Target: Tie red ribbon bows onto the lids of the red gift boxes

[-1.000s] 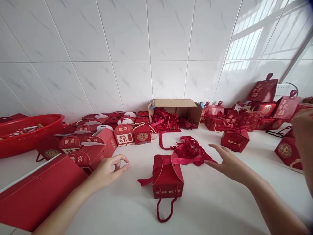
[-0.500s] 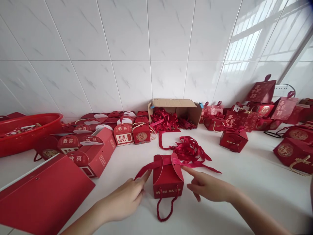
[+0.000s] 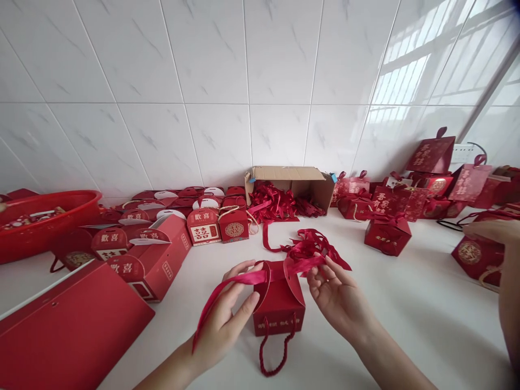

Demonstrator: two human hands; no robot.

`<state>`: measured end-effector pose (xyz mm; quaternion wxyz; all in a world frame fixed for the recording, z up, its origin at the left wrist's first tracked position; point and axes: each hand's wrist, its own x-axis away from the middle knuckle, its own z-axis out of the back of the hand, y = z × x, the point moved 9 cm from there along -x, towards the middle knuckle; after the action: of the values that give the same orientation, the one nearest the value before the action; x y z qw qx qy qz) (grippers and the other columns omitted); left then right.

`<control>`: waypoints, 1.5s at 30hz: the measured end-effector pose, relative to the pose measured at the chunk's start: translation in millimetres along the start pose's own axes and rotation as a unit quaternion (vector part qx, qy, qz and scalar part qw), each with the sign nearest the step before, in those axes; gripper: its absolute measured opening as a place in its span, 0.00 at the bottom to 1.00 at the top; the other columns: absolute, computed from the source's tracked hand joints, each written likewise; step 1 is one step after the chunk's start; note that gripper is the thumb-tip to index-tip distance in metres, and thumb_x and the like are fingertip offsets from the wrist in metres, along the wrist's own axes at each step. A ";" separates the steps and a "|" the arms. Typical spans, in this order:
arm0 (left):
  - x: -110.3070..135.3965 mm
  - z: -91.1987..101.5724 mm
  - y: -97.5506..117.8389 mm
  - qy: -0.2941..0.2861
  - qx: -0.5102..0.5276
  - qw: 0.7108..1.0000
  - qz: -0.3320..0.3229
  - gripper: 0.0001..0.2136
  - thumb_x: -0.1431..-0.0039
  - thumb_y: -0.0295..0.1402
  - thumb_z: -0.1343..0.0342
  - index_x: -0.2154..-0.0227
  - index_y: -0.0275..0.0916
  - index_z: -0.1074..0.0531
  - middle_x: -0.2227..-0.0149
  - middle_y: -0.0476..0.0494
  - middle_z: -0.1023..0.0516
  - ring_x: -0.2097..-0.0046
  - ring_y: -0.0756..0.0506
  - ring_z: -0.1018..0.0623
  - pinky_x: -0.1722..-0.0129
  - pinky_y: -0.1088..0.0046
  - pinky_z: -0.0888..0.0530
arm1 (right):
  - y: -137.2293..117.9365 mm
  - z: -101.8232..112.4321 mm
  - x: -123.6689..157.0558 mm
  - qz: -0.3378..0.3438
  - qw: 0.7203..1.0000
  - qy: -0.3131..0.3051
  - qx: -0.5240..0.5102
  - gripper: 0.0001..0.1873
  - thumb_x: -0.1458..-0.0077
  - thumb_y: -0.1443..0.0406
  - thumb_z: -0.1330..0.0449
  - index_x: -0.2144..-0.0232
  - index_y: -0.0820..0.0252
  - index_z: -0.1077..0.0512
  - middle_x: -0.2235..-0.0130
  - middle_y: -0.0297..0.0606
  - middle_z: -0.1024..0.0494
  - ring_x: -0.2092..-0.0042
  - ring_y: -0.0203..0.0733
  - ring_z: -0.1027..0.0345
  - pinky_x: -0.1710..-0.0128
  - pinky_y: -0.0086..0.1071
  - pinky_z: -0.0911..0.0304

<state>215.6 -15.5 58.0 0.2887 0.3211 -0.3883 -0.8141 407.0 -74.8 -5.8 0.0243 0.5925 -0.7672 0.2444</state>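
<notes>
A small red gift box point(image 3: 279, 306) with gold lettering and a red cord handle stands on the white counter in front of me. A red ribbon point(image 3: 227, 287) runs through the top of its curved flaps. My left hand point(image 3: 227, 314) grips the ribbon's left end beside the box, and the tail hangs down over my wrist. My right hand point(image 3: 335, 295) pinches the ribbon's right end just right of the flaps. A loose pile of red ribbons point(image 3: 312, 246) lies right behind the box.
An open cardboard box point(image 3: 292, 181) of ribbons lies at the wall. Many red gift boxes point(image 3: 203, 225) crowd the back left, with a red basin point(image 3: 44, 219) and a flat red carton point(image 3: 69, 325). More tied boxes point(image 3: 388, 233) stand right. Another person's hand point(image 3: 493, 230) shows at far right.
Both my hands came in from the sides to the box and took hold of the ribbon ends, lifting them. The other person's hand has come back in at the right edge.
</notes>
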 end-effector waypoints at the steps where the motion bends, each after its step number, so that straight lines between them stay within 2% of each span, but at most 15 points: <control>1: -3.5 0.1 1.2 0.013 0.022 1.000 0.002 0.15 0.37 0.40 0.52 0.50 0.50 0.30 0.37 0.47 0.41 0.37 0.39 0.41 0.38 0.61 0.41 | 2.2 1.0 -0.4 -0.006 1.000 0.012 -0.009 0.05 0.50 0.70 0.35 0.69 0.61 0.28 0.71 0.34 0.27 0.68 0.34 0.29 0.70 0.24 0.29; 3: -8.9 2.2 -0.5 0.046 0.082 0.995 0.023 0.13 0.40 0.41 0.48 0.55 0.47 0.25 0.40 0.44 0.36 0.38 0.39 0.38 0.38 0.62 0.40 | 7.0 1.1 0.1 -0.016 1.000 0.022 -0.006 0.03 0.49 0.71 0.36 0.71 0.63 0.28 0.70 0.35 0.26 0.68 0.34 0.28 0.70 0.23 0.28; 6: -11.7 4.7 -15.6 0.077 0.213 0.966 0.123 0.12 0.43 0.43 0.44 0.62 0.44 0.23 0.47 0.43 0.27 0.42 0.40 0.34 0.42 0.66 0.36 | 17.3 -0.8 3.2 -0.047 0.998 0.023 0.018 0.02 0.47 0.72 0.37 0.71 0.64 0.28 0.69 0.39 0.25 0.68 0.35 0.27 0.71 0.24 0.28; 9: -10.1 7.9 -27.6 0.101 0.377 0.896 0.212 0.11 0.41 0.42 0.46 0.61 0.45 0.24 0.52 0.45 0.25 0.47 0.43 0.29 0.54 0.71 0.28 | 22.5 -1.4 5.4 -0.059 0.998 0.022 0.026 0.04 0.46 0.71 0.39 0.66 0.62 0.26 0.70 0.38 0.25 0.70 0.35 0.28 0.75 0.24 0.31; 12: -7.1 15.0 -34.4 0.140 0.494 0.819 0.254 0.08 0.40 0.34 0.47 0.61 0.45 0.25 0.57 0.46 0.24 0.56 0.46 0.25 0.63 0.73 0.26 | 21.8 1.8 4.9 -0.053 0.998 0.025 0.034 0.03 0.48 0.69 0.36 0.67 0.60 0.26 0.72 0.35 0.26 0.71 0.34 0.29 0.77 0.24 0.34; 15: -0.5 20.6 -43.1 0.182 0.522 0.784 0.282 0.06 0.40 0.28 0.48 0.64 0.42 0.26 0.62 0.45 0.24 0.60 0.47 0.23 0.66 0.73 0.25 | 14.8 4.0 4.0 -0.026 0.996 0.014 0.080 0.08 0.51 0.66 0.33 0.66 0.60 0.25 0.71 0.33 0.26 0.71 0.33 0.30 0.76 0.24 0.34; 17: 4.7 22.4 -47.9 0.206 0.522 0.775 0.291 0.06 0.40 0.27 0.48 0.65 0.41 0.26 0.66 0.45 0.24 0.62 0.47 0.22 0.68 0.73 0.25 | 2.5 2.0 4.4 0.022 0.989 -0.005 0.144 0.12 0.52 0.63 0.32 0.65 0.59 0.25 0.71 0.32 0.26 0.71 0.32 0.31 0.75 0.24 0.35; 19: 9.7 22.6 -49.8 0.223 0.524 0.767 0.295 0.05 0.40 0.27 0.48 0.67 0.40 0.27 0.67 0.46 0.25 0.63 0.47 0.22 0.69 0.73 0.25 | -12.8 -2.7 6.1 0.081 0.972 -0.029 0.220 0.12 0.52 0.59 0.32 0.67 0.60 0.25 0.72 0.32 0.27 0.70 0.32 0.33 0.74 0.23 0.36; 22: 16.1 23.3 -47.1 0.240 0.523 0.761 0.298 0.05 0.41 0.26 0.48 0.68 0.40 0.28 0.67 0.46 0.24 0.63 0.47 0.21 0.70 0.73 0.25 | -30.9 -9.0 9.0 0.140 0.941 -0.054 0.302 0.15 0.51 0.55 0.34 0.75 0.61 0.27 0.74 0.34 0.27 0.70 0.33 0.34 0.73 0.23 0.39; 25: 20.1 26.1 -41.5 0.250 0.513 0.764 0.300 0.04 0.41 0.26 0.48 0.69 0.40 0.29 0.66 0.46 0.23 0.64 0.46 0.21 0.71 0.73 0.26 | -42.1 -12.8 10.6 0.172 0.918 -0.063 0.351 0.18 0.51 0.52 0.35 0.76 0.62 0.27 0.73 0.37 0.26 0.69 0.34 0.34 0.71 0.24 0.39; 29: 17.1 37.1 -32.4 0.256 0.489 0.790 0.267 0.05 0.41 0.25 0.48 0.69 0.39 0.28 0.68 0.46 0.23 0.64 0.47 0.21 0.70 0.74 0.27 | -58.8 -21.0 14.3 0.234 0.888 -0.058 0.392 0.19 0.53 0.51 0.34 0.77 0.63 0.26 0.74 0.38 0.26 0.71 0.34 0.34 0.70 0.27 0.39; 32: 12.2 45.3 -24.6 0.254 0.475 0.810 0.233 0.03 0.44 0.25 0.45 0.71 0.38 0.28 0.69 0.46 0.23 0.63 0.47 0.21 0.69 0.75 0.28 | -72.1 -29.2 17.1 0.265 0.869 -0.047 0.415 0.21 0.53 0.49 0.35 0.76 0.63 0.26 0.74 0.39 0.25 0.71 0.36 0.33 0.71 0.28 0.39; 35: 6.2 48.5 -13.5 0.247 0.483 0.816 0.201 0.02 0.48 0.27 0.40 0.72 0.39 0.27 0.69 0.48 0.23 0.63 0.48 0.22 0.69 0.76 0.28 | -82.7 -44.8 21.8 0.284 0.839 -0.053 0.462 0.21 0.54 0.49 0.34 0.76 0.63 0.25 0.74 0.39 0.25 0.72 0.36 0.33 0.73 0.28 0.39; 39: -3.5 47.4 5.5 0.221 0.476 0.836 0.161 0.05 0.53 0.28 0.35 0.73 0.39 0.26 0.68 0.49 0.22 0.63 0.49 0.23 0.68 0.76 0.29 | -92.4 -72.7 33.6 0.316 0.798 -0.078 0.507 0.20 0.55 0.50 0.34 0.75 0.62 0.24 0.75 0.38 0.25 0.74 0.36 0.34 0.77 0.27 0.41; 45: -10.4 54.1 20.0 0.224 0.448 0.855 0.136 0.07 0.57 0.30 0.32 0.74 0.40 0.25 0.65 0.48 0.21 0.64 0.49 0.24 0.69 0.77 0.30 | -89.5 -109.5 52.9 0.351 0.733 -0.114 0.571 0.23 0.50 0.49 0.39 0.80 0.63 0.27 0.77 0.37 0.27 0.77 0.33 0.38 0.79 0.27 0.46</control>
<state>186.1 5.5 104.1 0.3008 0.5333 -0.6758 -0.4104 446.1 -94.0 138.7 -0.4935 0.2073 -0.6335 0.5588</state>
